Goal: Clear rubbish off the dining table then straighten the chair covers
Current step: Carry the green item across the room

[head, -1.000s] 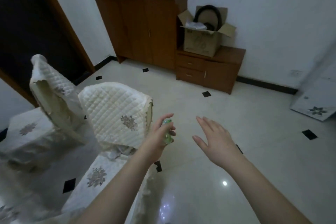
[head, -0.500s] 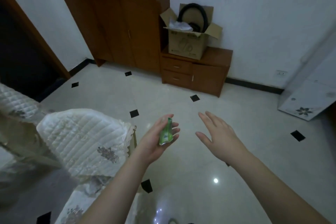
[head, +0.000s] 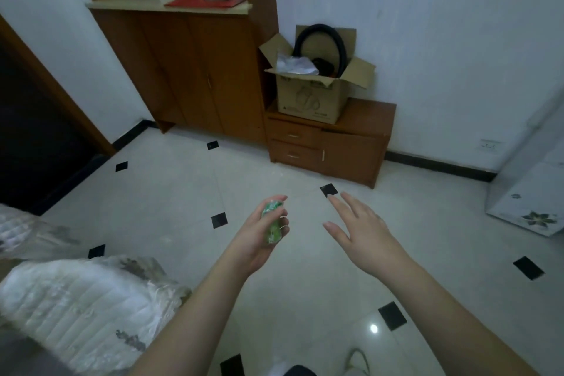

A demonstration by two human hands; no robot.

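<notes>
While the left hand (head: 259, 238) grips a green wrapper (head: 272, 224) above the floor (head: 171, 192), the right hand (head: 363, 230) hovers just beside it at 3 o'clock, fingers spread wide. At 8 o'clock lies a white quilted chair cover (head: 76, 305).

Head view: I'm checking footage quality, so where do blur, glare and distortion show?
Head view: the quilted chair cover at lower left is motion-smeared; a lamp glare spot sits on the glossy floor; wide-angle bending curves the walls; the green wrapper looks soft.
</notes>
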